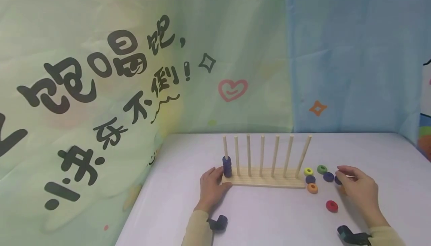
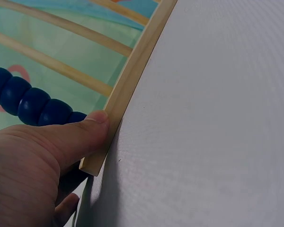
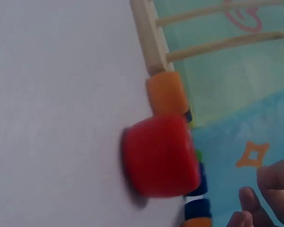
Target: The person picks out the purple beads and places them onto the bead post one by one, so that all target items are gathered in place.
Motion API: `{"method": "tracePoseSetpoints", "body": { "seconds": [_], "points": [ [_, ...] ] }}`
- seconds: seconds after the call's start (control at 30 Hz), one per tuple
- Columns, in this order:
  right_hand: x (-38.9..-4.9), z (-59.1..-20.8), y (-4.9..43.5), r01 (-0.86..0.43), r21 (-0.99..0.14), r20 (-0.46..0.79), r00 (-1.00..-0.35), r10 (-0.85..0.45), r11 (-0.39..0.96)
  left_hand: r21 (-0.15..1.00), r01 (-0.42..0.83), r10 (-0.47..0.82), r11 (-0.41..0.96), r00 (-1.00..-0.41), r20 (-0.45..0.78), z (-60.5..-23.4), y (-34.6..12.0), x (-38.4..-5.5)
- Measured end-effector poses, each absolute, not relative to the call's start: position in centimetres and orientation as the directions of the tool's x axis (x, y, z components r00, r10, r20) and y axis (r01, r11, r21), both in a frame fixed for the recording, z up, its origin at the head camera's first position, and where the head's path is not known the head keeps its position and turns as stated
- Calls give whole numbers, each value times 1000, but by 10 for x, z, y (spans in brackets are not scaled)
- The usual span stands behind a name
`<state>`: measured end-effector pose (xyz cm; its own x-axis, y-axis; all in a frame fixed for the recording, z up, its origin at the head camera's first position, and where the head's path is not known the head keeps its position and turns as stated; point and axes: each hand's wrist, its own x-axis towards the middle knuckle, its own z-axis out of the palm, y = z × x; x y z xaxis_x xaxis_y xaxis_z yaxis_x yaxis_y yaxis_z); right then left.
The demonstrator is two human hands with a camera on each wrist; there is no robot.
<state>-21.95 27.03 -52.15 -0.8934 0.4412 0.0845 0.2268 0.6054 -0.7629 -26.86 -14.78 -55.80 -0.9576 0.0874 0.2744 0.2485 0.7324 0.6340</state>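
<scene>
Table (image 1: 262,220): white-topped; bears all items below.

Rack (image 1: 266,181): wooden, one base, seven pegs. Leftmost peg (image 1: 225,147) loaded; other six bare. Step in hand, as judged: gathering rings for threading onto the pegs, blue seemingly the colour in work.

Right hand (image 1: 361,188): right of the rack, at the loose rings. Fingers bent, thumb and fingertips parted; nothing seen between them. Touch on the nearest ring cannot be told.

Left hand (image 1: 211,186): at the rack's left end, gripping it, thumb pressed along the front edge; apparently a steadying hold.

Stack (image 1: 227,166): blue rings, on the leftmost peg.

Loose rings, all right of the rack: red (image 1: 332,206), nearest the person; green (image 1: 322,169); yellow (image 1: 308,171); orange (image 1: 312,188); three blue, one (image 1: 338,180) partly hidden by the right fingertips; a second orange, mostly covered by that hand.

Next move, as judged: calls for pinching one ring by its rim, lifting it clear of neighbours, and setting its hole squarely over a peg tip.
</scene>
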Motion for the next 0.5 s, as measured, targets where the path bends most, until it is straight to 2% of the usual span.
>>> {"method": "tracePoseSetpoints", "body": {
  "seconds": [0.33,0.5],
  "points": [
    [-223,-535,284,249,-756,112,-862,495,606,631,227,75,742,-963,259,-561,-149,-270],
    [-225,-535,288,316,-763,68,-828,557,563,651,206,68,731,-970,232,-560,-149,-270]
  ]
}}
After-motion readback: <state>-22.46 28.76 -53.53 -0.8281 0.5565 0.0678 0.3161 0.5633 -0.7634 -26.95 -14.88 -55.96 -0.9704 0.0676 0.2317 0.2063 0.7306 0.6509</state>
